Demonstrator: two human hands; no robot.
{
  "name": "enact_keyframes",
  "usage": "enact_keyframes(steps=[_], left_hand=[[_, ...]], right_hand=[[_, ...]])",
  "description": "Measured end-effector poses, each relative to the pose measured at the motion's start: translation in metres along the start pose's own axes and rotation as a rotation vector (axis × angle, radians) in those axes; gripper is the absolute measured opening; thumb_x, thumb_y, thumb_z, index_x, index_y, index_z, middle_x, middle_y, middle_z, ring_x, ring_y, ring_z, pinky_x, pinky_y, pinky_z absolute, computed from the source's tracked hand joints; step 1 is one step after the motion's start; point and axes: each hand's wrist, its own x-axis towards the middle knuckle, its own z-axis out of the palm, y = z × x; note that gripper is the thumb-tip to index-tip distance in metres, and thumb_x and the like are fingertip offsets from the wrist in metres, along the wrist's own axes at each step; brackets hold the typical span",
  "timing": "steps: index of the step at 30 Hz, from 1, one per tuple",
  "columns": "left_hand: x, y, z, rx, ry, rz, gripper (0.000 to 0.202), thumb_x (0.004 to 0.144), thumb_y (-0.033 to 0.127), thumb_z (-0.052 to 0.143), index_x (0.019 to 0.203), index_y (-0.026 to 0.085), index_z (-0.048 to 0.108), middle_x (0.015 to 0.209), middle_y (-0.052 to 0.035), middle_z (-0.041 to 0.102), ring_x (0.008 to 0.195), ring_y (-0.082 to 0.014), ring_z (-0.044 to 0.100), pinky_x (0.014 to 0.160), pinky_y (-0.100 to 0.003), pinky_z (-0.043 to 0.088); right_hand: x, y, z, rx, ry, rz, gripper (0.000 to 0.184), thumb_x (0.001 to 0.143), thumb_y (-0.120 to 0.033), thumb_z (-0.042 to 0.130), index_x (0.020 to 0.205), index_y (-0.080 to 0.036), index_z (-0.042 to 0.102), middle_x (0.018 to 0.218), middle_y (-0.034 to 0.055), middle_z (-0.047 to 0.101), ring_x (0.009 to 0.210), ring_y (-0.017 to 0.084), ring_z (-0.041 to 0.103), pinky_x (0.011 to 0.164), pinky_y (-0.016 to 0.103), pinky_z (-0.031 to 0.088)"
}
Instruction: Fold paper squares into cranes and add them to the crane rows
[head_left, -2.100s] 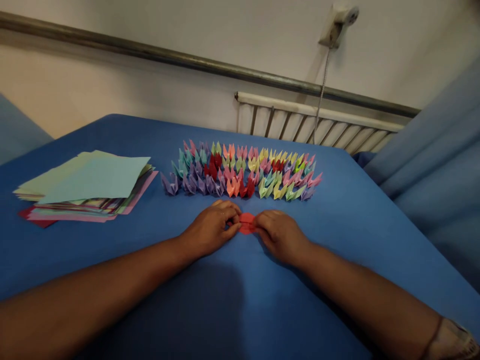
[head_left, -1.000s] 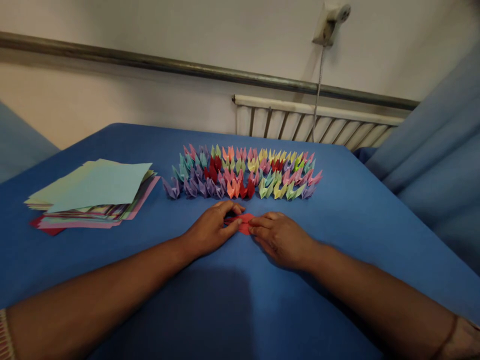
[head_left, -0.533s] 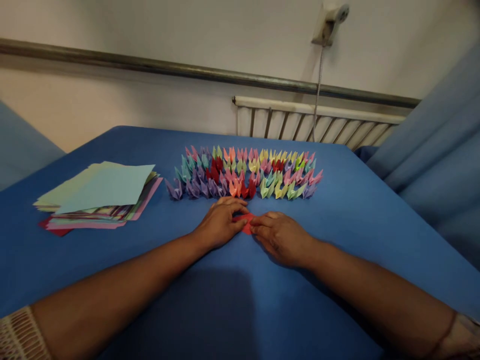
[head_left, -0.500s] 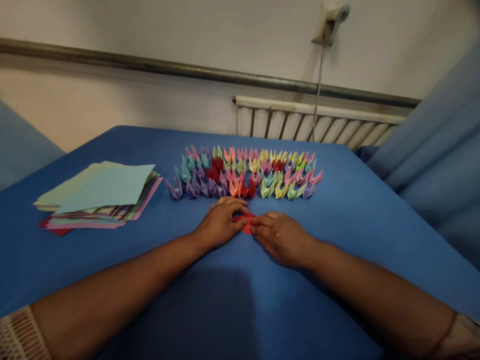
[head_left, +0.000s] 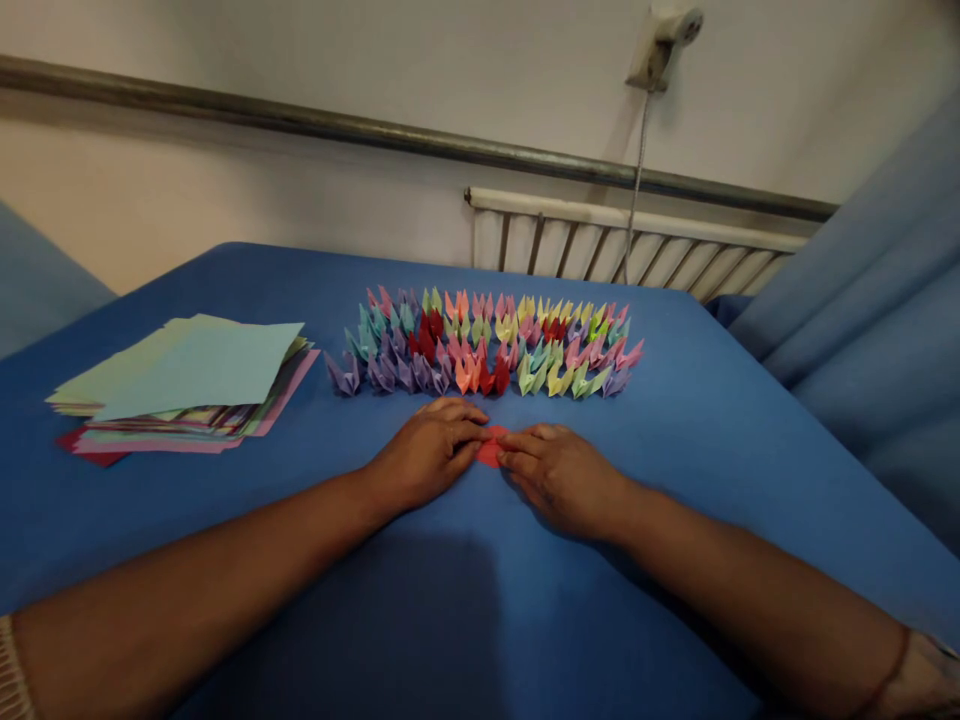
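Observation:
A small piece of folded red paper point(head_left: 491, 452) lies flat on the blue-covered table, mostly hidden under fingers. From the left, my left hand point(head_left: 431, 452) rests on it with fingers closed together and the tips at its left edge. On the other side, my right hand point(head_left: 564, 475) pins its right edge with thumb and fingers pressed together. Just beyond both hands stand rows of folded paper cranes point(head_left: 493, 378) in purple, pink, red, yellow, green and teal.
A loose stack of coloured paper sheets point(head_left: 202, 375), light blue on top, lies at the left. Behind the blue table point(head_left: 750, 440) are a wall with a metal rail point(head_left: 375, 130), a radiator point(head_left: 600, 240) and a hanging cord point(head_left: 637, 180). A blue curtain point(head_left: 885, 330) hangs at the right.
My left hand has shifted slightly left and its fingers have drawn back along the red paper. My right hand stays nearly in place. The view has turned slightly.

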Motion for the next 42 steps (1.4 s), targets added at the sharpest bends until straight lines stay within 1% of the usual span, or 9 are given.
enact_keyframes(steps=[4, 7, 13, 19, 22, 27, 33, 36, 42], left_hand=[[-0.003, 0.004, -0.007, 0.092, -0.043, 0.05, 0.025, 0.093, 0.029, 0.055, 0.112, 0.022, 0.071, 0.117, -0.0066, 0.069, 0.114, -0.0254, 0.056, 0.101, -0.045, 0.042], [-0.003, 0.006, -0.007, 0.081, -0.066, 0.095, 0.026, 0.094, 0.034, 0.055, 0.114, 0.025, 0.069, 0.117, -0.004, 0.069, 0.111, -0.0233, 0.057, 0.101, -0.042, 0.04], [0.0, 0.005, -0.004, 0.098, -0.104, 0.14, 0.023, 0.096, 0.03, 0.053, 0.109, 0.024, 0.07, 0.111, -0.0034, 0.071, 0.102, -0.021, 0.061, 0.094, -0.039, 0.042], [0.002, 0.009, -0.008, 0.156, -0.135, 0.192, 0.024, 0.097, 0.025, 0.048, 0.108, 0.023, 0.069, 0.107, -0.0053, 0.071, 0.099, -0.0219, 0.06, 0.091, -0.039, 0.042], [0.003, 0.012, -0.008, 0.167, -0.129, 0.146, 0.023, 0.097, 0.026, 0.048, 0.104, 0.02, 0.069, 0.102, -0.0066, 0.07, 0.095, -0.0222, 0.06, 0.088, -0.039, 0.043], [0.006, 0.013, -0.003, 0.022, -0.09, 0.001, 0.02, 0.094, 0.024, 0.047, 0.091, 0.017, 0.066, 0.089, -0.0063, 0.068, 0.085, -0.0203, 0.059, 0.079, -0.033, 0.046], [0.009, 0.012, 0.001, -0.118, -0.028, -0.199, 0.013, 0.088, 0.024, 0.051, 0.087, 0.02, 0.063, 0.076, -0.0002, 0.064, 0.074, -0.0173, 0.058, 0.067, -0.029, 0.045], [0.01, 0.012, 0.001, -0.137, -0.012, -0.21, 0.011, 0.086, 0.022, 0.051, 0.086, 0.02, 0.062, 0.077, 0.0006, 0.065, 0.074, -0.0169, 0.059, 0.067, -0.028, 0.045], [0.01, 0.011, 0.002, -0.065, -0.01, -0.159, 0.013, 0.088, 0.02, 0.051, 0.086, 0.02, 0.064, 0.082, -0.0019, 0.064, 0.078, -0.018, 0.06, 0.072, -0.03, 0.046]], right_hand=[[0.0, -0.001, -0.001, -0.006, -0.006, 0.018, 0.029, 0.1, -0.023, 0.042, 0.117, -0.019, 0.066, 0.116, 0.01, 0.068, 0.1, 0.021, 0.059, 0.087, 0.038, 0.045], [0.001, 0.002, 0.002, 0.002, 0.007, 0.016, 0.028, 0.1, -0.024, 0.044, 0.116, -0.019, 0.066, 0.12, 0.0099, 0.067, 0.099, 0.022, 0.059, 0.087, 0.038, 0.045], [0.004, 0.009, 0.008, -0.047, 0.046, 0.047, 0.025, 0.099, -0.023, 0.046, 0.107, -0.017, 0.069, 0.11, 0.0085, 0.071, 0.09, 0.021, 0.06, 0.081, 0.037, 0.045], [0.006, 0.012, 0.01, -0.05, 0.072, 0.044, 0.024, 0.1, -0.024, 0.045, 0.106, -0.018, 0.067, 0.11, 0.0074, 0.07, 0.091, 0.021, 0.06, 0.081, 0.036, 0.044], [0.006, 0.012, 0.011, -0.014, 0.085, 0.059, 0.023, 0.099, -0.022, 0.045, 0.105, -0.016, 0.066, 0.105, 0.0094, 0.07, 0.092, 0.021, 0.06, 0.084, 0.037, 0.045], [0.008, 0.013, 0.011, 0.096, 0.127, 0.105, 0.021, 0.099, -0.022, 0.044, 0.099, -0.015, 0.064, 0.097, 0.0097, 0.069, 0.091, 0.02, 0.059, 0.085, 0.035, 0.046], [0.013, 0.016, 0.016, 0.189, 0.166, 0.237, 0.015, 0.097, -0.023, 0.049, 0.092, -0.018, 0.062, 0.09, 0.007, 0.066, 0.087, 0.019, 0.059, 0.081, 0.032, 0.045], [0.014, 0.017, 0.018, 0.185, 0.187, 0.284, 0.011, 0.094, -0.019, 0.051, 0.093, -0.018, 0.062, 0.089, 0.0054, 0.066, 0.085, 0.018, 0.058, 0.08, 0.031, 0.045], [0.014, 0.019, 0.016, 0.103, 0.155, 0.24, 0.018, 0.097, -0.021, 0.047, 0.091, -0.018, 0.063, 0.094, 0.0071, 0.065, 0.09, 0.019, 0.056, 0.083, 0.033, 0.044]])
